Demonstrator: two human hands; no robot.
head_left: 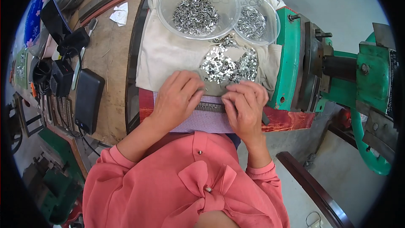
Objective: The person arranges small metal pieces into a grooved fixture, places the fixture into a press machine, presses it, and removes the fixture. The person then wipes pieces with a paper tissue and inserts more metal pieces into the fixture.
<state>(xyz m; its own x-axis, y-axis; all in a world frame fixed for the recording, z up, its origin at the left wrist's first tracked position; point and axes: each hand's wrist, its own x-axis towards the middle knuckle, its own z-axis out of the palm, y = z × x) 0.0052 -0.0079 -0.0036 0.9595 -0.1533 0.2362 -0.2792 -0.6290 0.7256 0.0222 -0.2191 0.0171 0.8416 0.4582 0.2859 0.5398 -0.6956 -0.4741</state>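
Observation:
My left hand (179, 95) is closed, thumb and index fingertips together at the left end of a dark slotted metal strip (211, 107). Across from it, my right hand (247, 104) has curled fingers, its thumb near the index finger at the strip's right end. Anything between either hand's fingertips is too small to make out. The strip lies on a purple checked cloth (192, 121) close to my body. Just beyond my fingers, a pile of shiny flat metal pieces (218, 65) sits on a beige cloth, beside a darker pile of small metal pieces (247, 64).
Behind the piles stand a large clear bowl (166, 14) of small metal parts and a smaller clear tub (273, 27) of thin metal pins. A green machine (289, 59) borders the right side. The wooden bench (112, 55) at left carries a black power bank (89, 101) and cables.

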